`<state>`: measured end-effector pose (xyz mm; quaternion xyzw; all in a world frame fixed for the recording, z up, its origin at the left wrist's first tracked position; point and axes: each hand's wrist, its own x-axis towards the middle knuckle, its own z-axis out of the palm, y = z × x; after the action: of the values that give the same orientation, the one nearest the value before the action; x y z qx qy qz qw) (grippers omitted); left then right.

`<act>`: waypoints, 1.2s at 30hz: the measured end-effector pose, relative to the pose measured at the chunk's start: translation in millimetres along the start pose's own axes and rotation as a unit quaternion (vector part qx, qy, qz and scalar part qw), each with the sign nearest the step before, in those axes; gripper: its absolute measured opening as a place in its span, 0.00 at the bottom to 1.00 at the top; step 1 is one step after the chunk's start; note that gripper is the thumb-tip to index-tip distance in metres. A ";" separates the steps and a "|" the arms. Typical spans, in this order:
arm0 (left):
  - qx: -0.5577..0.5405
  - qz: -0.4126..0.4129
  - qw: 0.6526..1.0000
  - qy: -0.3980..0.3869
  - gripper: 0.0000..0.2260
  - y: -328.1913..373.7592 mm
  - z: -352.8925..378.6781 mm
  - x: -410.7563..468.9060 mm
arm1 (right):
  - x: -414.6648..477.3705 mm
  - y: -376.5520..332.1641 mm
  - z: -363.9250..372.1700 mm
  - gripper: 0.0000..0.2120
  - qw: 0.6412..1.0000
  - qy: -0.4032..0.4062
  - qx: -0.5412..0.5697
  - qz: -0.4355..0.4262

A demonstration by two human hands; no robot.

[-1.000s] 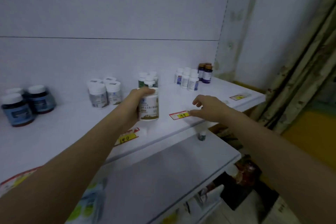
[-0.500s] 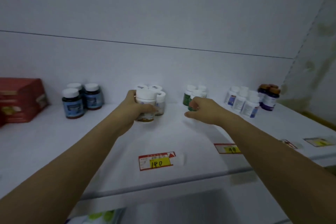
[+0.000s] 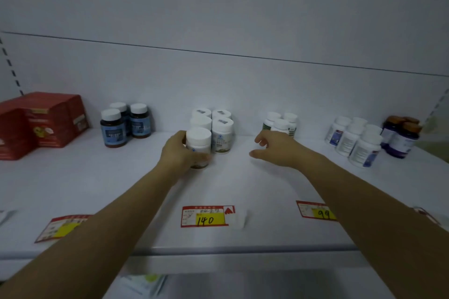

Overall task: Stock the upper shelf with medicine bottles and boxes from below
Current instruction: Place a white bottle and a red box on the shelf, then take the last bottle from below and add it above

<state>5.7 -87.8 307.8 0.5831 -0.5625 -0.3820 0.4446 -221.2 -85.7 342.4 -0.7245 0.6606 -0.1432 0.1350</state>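
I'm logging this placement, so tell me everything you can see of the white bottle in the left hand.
The white bottle is a squat, round, plastic-looking container with a wide white screw cap and a pale label showing a small blue mark and a dark band at its foot. It stands upright on the upper shelf, at the front of a cluster of matching white bottles. The left hand wraps its left side, fingertips across the lower label. Label text is unreadable.

white-capped bottle (image 3: 198,147) upright, seemingly touching shelf (image 3: 121,182).
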 end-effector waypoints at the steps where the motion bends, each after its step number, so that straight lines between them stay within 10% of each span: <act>1: 0.017 0.000 1.000 0.010 0.28 0.8 2.7 1.5 | 0.2 2.1 0.1 0.23 1.000 -0.001 0.004 -0.001; 16: 0.177 -0.044 0.983 0.022 0.34 -7.2 15.0 14.1 | -13.4 24.9 -8.0 0.25 0.999 -0.023 -0.043 -0.001; 26: 0.471 -0.026 0.882 0.021 0.32 22.5 -7.6 -39.9 | -72.7 44.2 -33.8 0.25 0.990 -0.024 -0.141 -0.016; 36: 0.439 -0.001 0.898 0.020 0.32 67.2 61.6 -186.7 | -201.1 112.5 -70.0 0.26 0.987 -0.033 -0.148 -0.045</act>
<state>-87.9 94.5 342.0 0.7269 -0.6637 -0.0854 0.1545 -368.8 103.9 357.9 -0.7696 0.6367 -0.0258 0.0409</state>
